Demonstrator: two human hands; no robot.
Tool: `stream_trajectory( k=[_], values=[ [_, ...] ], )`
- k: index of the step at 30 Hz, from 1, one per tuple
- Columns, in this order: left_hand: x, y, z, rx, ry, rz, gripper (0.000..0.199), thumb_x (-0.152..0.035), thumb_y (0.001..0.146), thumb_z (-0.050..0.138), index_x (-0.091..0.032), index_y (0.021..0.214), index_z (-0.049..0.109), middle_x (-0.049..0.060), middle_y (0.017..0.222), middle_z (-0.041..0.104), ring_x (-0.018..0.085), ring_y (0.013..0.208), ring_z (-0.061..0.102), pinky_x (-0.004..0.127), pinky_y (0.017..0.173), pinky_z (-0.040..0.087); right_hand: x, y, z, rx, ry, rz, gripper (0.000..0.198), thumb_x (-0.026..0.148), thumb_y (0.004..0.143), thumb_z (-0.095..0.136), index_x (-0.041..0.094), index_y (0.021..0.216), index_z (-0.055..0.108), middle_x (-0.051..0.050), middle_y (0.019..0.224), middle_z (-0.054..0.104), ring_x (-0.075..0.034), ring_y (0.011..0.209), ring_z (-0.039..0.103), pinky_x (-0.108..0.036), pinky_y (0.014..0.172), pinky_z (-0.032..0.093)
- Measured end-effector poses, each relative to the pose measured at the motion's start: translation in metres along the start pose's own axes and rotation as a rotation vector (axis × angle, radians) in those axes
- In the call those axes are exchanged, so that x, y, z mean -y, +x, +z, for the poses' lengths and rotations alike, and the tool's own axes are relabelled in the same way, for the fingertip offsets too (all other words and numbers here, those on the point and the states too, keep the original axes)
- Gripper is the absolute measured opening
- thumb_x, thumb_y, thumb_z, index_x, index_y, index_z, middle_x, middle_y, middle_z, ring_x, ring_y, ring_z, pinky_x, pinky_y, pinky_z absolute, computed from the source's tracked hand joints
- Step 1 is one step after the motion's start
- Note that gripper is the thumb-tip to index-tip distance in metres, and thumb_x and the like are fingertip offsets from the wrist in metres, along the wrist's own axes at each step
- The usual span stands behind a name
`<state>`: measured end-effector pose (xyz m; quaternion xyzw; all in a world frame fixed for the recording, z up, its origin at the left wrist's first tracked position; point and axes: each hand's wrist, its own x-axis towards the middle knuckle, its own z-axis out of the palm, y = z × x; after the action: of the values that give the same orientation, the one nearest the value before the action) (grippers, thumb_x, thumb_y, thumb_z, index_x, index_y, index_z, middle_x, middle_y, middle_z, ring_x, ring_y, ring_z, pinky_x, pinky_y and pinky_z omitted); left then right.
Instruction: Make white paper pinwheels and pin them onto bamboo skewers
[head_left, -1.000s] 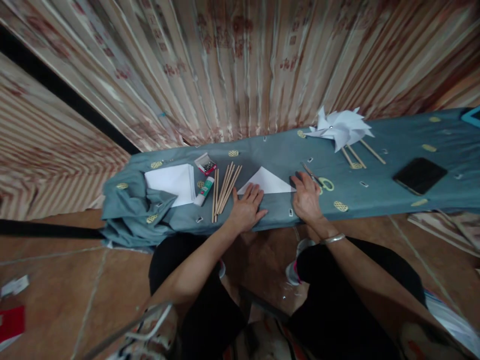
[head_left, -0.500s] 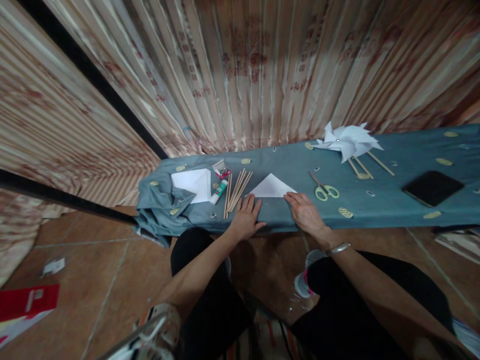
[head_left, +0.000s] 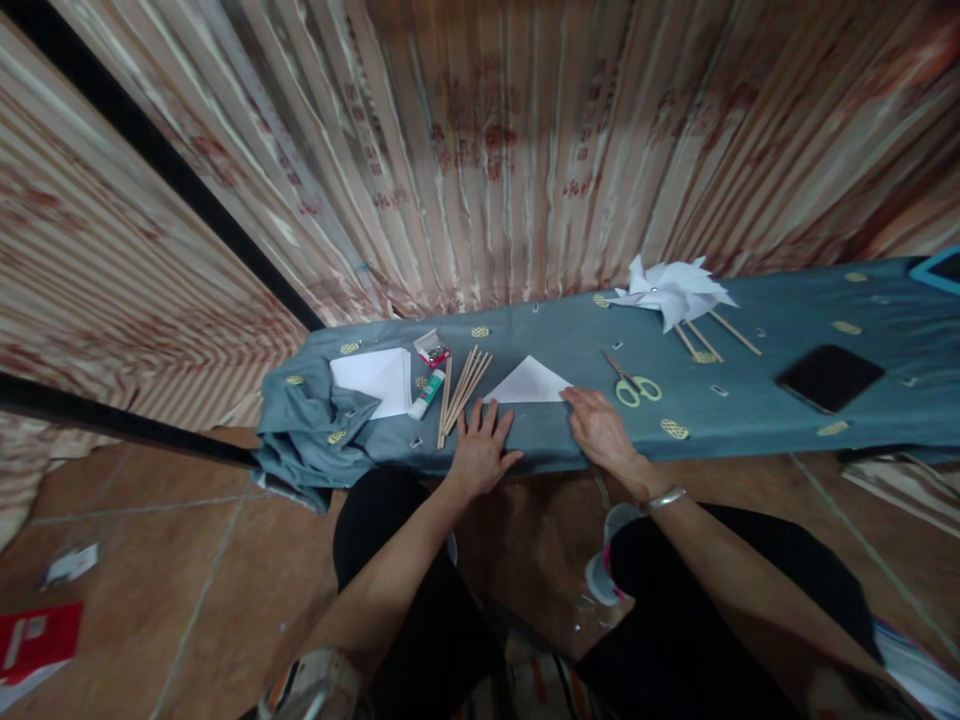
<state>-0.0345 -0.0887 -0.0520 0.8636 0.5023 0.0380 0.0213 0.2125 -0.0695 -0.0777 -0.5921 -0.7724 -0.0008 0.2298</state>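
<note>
A white sheet of paper (head_left: 529,384), folded into a triangle, lies on the cloth with its long edge toward me and its peak pointing away. My left hand (head_left: 481,450) rests flat with fingers spread, the tips at the paper's left corner. At the right corner, the fingers of my right hand (head_left: 600,432) are pressed together on the paper; the thumb is mostly hidden. Beside my left hand lies a bundle of thin wooden sticks (head_left: 466,388). Green-handled scissors (head_left: 634,386) are to the right of the paper, just beyond my right hand.
On the blue cloth-covered bench (head_left: 525,440) are a stack of white paper (head_left: 375,376), a glue stick (head_left: 427,395) and a small open box (head_left: 433,348). White paper pinwheels (head_left: 675,290) on sticks lie back right, near a black phone-like slab (head_left: 829,378). A curtain (head_left: 480,180) hangs behind.
The whole view has shifted slightly, bringing a blue-edged object in at the far right. My left fingers have spread a little more; the folded paper stays in place.
</note>
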Motion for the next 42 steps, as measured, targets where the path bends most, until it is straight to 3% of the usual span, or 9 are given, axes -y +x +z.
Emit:
stream_trajectory(
  k=[5,12,16,19,22,24,28,32,42],
  values=[
    [-0.002,0.003,0.0,-0.015,-0.039,-0.02,0.064,-0.052,0.095,0.05,-0.019,0.149,0.043,0.019,0.158,0.037,0.041,0.148,0.029,0.065,0.114,0.03,-0.006,0.025,-0.005,-0.075,0.163,0.237,0.044,0.03,0.091,0.048,0.007,0.125,0.065,-0.022,0.128,0.067,-0.035,0.117,0.061,-0.052,0.102,0.045],
    [-0.001,0.003,-0.003,-0.056,-0.114,-0.054,0.055,-0.047,0.096,0.048,-0.02,0.145,0.048,0.017,0.156,0.041,0.038,0.149,0.029,0.065,0.115,0.03,-0.006,0.046,-0.009,-0.059,0.315,0.37,0.023,0.029,0.078,0.063,0.021,0.096,0.076,-0.007,0.087,0.078,-0.025,0.079,0.072,-0.036,0.072,0.055],
    [-0.002,0.006,-0.01,-0.138,-0.284,-0.062,0.055,-0.043,0.096,0.052,-0.018,0.145,0.047,0.016,0.16,0.035,0.036,0.153,0.018,0.063,0.119,0.023,-0.006,0.048,-0.032,-0.111,0.388,0.429,0.028,0.033,0.083,0.059,0.018,0.099,0.075,-0.005,0.082,0.077,-0.02,0.069,0.07,-0.031,0.064,0.054],
    [-0.009,0.016,-0.011,-0.164,-0.683,-0.07,0.063,-0.041,0.092,0.06,-0.017,0.147,0.043,0.016,0.16,0.035,0.032,0.152,0.023,0.056,0.122,0.024,0.005,0.044,-0.054,-0.252,0.383,0.414,0.028,0.038,0.084,0.061,0.018,0.1,0.075,-0.005,0.081,0.075,-0.021,0.071,0.069,-0.033,0.068,0.055],
    [-0.021,0.032,-0.01,-0.114,-1.278,-0.278,0.069,-0.038,0.087,0.066,-0.018,0.147,0.041,0.017,0.155,0.043,0.029,0.143,0.042,0.048,0.118,0.035,0.031,0.034,-0.064,-0.295,0.301,0.206,0.023,0.036,0.09,0.057,0.021,0.098,0.074,-0.005,0.083,0.075,-0.021,0.075,0.068,-0.034,0.075,0.055],
    [-0.029,0.044,-0.009,-0.075,-1.659,-0.487,0.069,-0.038,0.085,0.067,-0.017,0.146,0.04,0.018,0.145,0.054,0.026,0.131,0.056,0.042,0.109,0.046,0.051,0.026,-0.061,-0.232,0.28,0.017,0.023,0.031,0.095,0.052,0.022,0.102,0.073,-0.006,0.091,0.076,-0.021,0.082,0.07,-0.034,0.08,0.056],
    [-0.034,0.057,-0.011,-0.156,-2.071,-0.599,0.057,-0.045,0.081,0.071,-0.02,0.129,0.053,0.008,0.111,0.07,0.019,0.09,0.071,0.032,0.078,0.058,0.077,0.013,-0.045,-0.16,0.253,-0.206,0.025,0.024,0.099,0.047,0.02,0.11,0.069,-0.009,0.103,0.076,-0.021,0.094,0.071,-0.035,0.088,0.057],
    [-0.033,0.058,-0.011,-0.151,-2.063,-0.723,0.04,-0.045,0.082,0.07,-0.017,0.109,0.059,0.005,0.093,0.071,0.017,0.078,0.069,0.026,0.066,0.054,0.069,0.004,-0.033,-0.114,0.274,-0.17,0.028,0.029,0.098,0.051,0.02,0.12,0.065,-0.012,0.113,0.073,-0.024,0.103,0.069,-0.041,0.092,0.057],
    [-0.033,0.067,-0.016,-0.031,-2.0,-0.672,0.049,-0.056,0.087,0.059,-0.016,0.116,0.059,0.013,0.108,0.071,0.022,0.086,0.073,0.032,0.071,0.059,0.048,0.018,-0.011,-0.011,0.476,0.182,0.06,0.046,0.088,0.061,0.015,0.138,0.051,-0.02,0.134,0.063,-0.031,0.12,0.064,-0.046,0.092,0.057]
  ],
)
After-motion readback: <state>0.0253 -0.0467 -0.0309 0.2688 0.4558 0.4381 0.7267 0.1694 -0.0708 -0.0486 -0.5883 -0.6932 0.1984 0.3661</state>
